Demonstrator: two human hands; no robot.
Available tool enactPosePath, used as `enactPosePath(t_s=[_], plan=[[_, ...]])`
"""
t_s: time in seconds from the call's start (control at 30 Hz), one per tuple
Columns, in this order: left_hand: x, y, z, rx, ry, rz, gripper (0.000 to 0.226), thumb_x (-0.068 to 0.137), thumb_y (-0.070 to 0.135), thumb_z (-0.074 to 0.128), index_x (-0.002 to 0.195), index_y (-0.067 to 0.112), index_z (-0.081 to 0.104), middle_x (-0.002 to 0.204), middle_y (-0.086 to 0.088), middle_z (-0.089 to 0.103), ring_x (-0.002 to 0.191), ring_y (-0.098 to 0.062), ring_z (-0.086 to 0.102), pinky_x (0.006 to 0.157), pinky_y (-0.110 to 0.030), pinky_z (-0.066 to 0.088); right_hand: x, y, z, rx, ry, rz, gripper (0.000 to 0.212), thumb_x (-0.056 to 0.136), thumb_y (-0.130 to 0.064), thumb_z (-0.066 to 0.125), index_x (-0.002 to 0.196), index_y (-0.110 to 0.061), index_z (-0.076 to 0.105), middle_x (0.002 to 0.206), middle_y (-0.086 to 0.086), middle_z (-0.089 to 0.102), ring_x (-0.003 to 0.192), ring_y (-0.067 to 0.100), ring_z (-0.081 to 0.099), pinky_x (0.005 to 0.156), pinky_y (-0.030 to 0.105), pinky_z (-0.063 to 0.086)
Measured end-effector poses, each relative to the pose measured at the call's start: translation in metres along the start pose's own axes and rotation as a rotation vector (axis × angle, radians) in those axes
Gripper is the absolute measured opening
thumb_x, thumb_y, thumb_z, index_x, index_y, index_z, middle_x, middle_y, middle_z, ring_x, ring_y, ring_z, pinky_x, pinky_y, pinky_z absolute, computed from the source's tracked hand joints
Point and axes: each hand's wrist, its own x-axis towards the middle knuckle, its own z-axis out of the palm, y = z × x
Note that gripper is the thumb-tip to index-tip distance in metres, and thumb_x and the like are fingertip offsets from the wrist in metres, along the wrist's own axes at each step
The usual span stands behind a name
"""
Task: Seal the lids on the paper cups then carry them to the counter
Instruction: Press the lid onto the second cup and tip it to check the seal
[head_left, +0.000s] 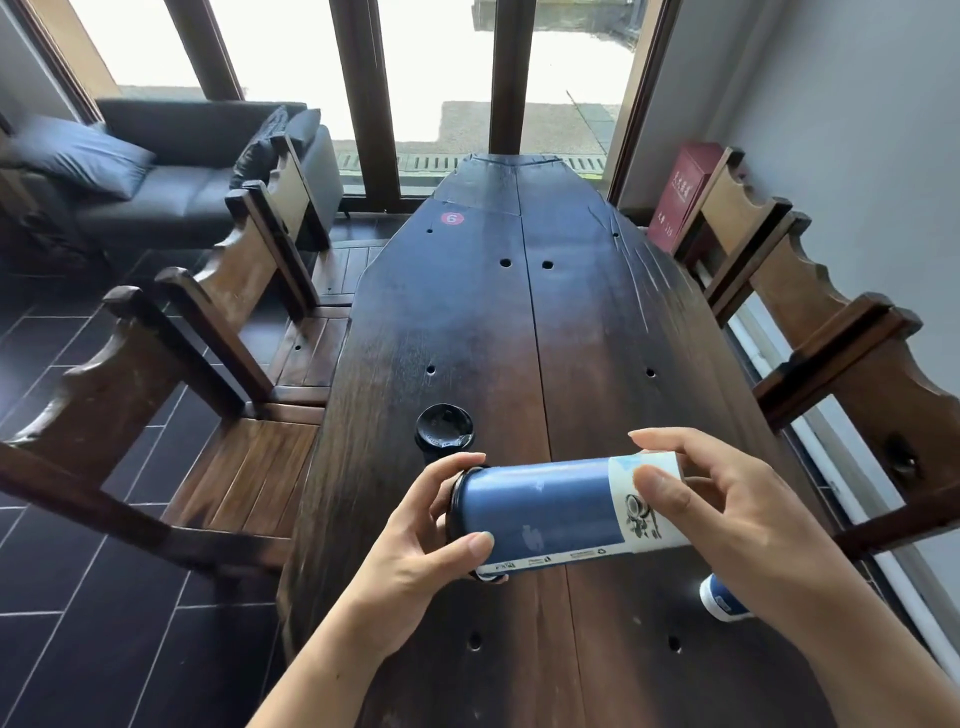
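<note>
The paper cup (550, 512) lay on its side in the air just above the table (493, 312), held between both hands. The left hand (415, 551) curled round the mouth end, where a black lid (456, 501) sat on the rim. Its thumb lay along the near wall and its fingers wrapped behind the lid. The right hand (737, 519) pinched the white-banded base, thumb on the near side, fingers arched over the far side.

With nothing spilling, the cup was probably empty or tightly capped (which of the two could not be told). It would likely be light, with thin walls that dent under a squeeze, so pressure belonged on the stiff rim and the base ring, not the middle. The plastic looked smooth and apt to slip.

A spare lid (444, 428) lay on the table beyond the hands, and a second cup (724, 600) showed partly under the right wrist.
</note>
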Motion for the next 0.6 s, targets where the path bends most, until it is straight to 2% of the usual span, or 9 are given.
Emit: enactPosePath(t_s=[0.07,0.17,0.3,0.37,0.4,0.47,0.53,0.6], plan=[[-0.001,0.001,0.001,0.020,-0.015,0.020,0.081,0.078,0.032,0.089,0.145,0.021,0.046,0.142,-0.013,0.057,0.121,-0.029,0.059,0.092,-0.048,0.057,0.002,0.000,0.000,-0.003,0.005,0.018,0.069,0.065,-0.086,0.047,0.120,-0.047,0.063,0.098,-0.018,0.075,0.094,-0.008,0.068,0.077,0.017,0.051],[-0.001,0.001,0.002,0.034,-0.039,0.021,0.081,0.079,0.027,0.089,0.146,0.018,0.043,0.145,-0.013,0.054,0.125,-0.028,0.059,0.094,-0.043,0.055,0.004,0.002,0.001,-0.020,0.002,0.050,0.066,0.065,-0.085,0.048,0.118,-0.047,0.064,0.095,-0.020,0.074,0.092,-0.009,0.067,0.074,0.017,0.050],[-0.002,-0.002,0.003,0.026,-0.042,0.020,0.080,0.079,0.023,0.087,0.147,0.023,0.045,0.147,-0.009,0.053,0.131,-0.032,0.055,0.100,-0.051,0.053,0.006,0.000,0.004,-0.046,0.012,0.041,0.049,0.075,-0.074,0.054,0.110,-0.042,0.068,0.087,-0.008,0.075,0.082,0.006,0.070,0.072,0.028,0.054],[-0.001,-0.001,0.002,-0.023,-0.045,-0.005,0.083,0.078,0.020,0.083,0.150,0.030,0.044,0.150,-0.007,0.052,0.135,-0.031,0.053,0.103,-0.063,0.050,0.005,-0.003,0.005,-0.063,0.018,0.002,0.045,0.077,-0.071,0.057,0.105,-0.039,0.069,0.080,-0.005,0.073,0.075,0.012,0.068,0.069,0.029,0.055],[0.000,0.002,0.002,-0.076,-0.037,-0.040,0.083,0.076,0.023,0.084,0.149,0.035,0.046,0.150,-0.007,0.053,0.134,-0.031,0.054,0.101,-0.069,0.049,0.004,-0.005,0.005,-0.067,0.018,-0.019,0.042,0.079,-0.071,0.060,0.105,-0.039,0.069,0.079,-0.006,0.072,0.074,0.012,0.067,0.066,0.026,0.054],[0.002,0.009,0.003,-0.188,-0.016,-0.129,0.086,0.069,0.042,0.091,0.145,0.040,0.051,0.149,-0.007,0.055,0.128,-0.033,0.059,0.093,-0.070,0.051,0.002,-0.009,0.006,-0.074,0.008,-0.057,0.037,0.082,-0.068,0.066,0.105,-0.040,0.070,0.084,-0.014,0.072,0.076,0.009,0.067,0.063,0.018,0.048],[0.005,0.016,0.003,-0.221,-0.013,-0.197,0.092,0.064,0.058,0.090,0.145,0.038,0.051,0.146,-0.008,0.056,0.118,-0.038,0.064,0.081,-0.064,0.060,-0.001,-0.013,0.006,-0.085,0.005,-0.093,0.033,0.082,-0.063,0.068,0.106,-0.040,0.070,0.092,-0.022,0.071,0.084,0.005,0.068,0.067,0.013,0.046],[0.007,0.021,0.004,-0.175,-0.035,-0.240,0.088,0.066,0.064,0.086,0.143,0.035,0.053,0.145,-0.011,0.057,0.105,-0.044,0.069,0.067,-0.051,0.064,-0.002,-0.015,0.007,-0.091,0.007,-0.126,0.033,0.079,-0.058,0.065,0.107,-0.040,0.070,0.098,-0.028,0.070,0.093,0.001,0.067,0.072,0.011,0.046]])
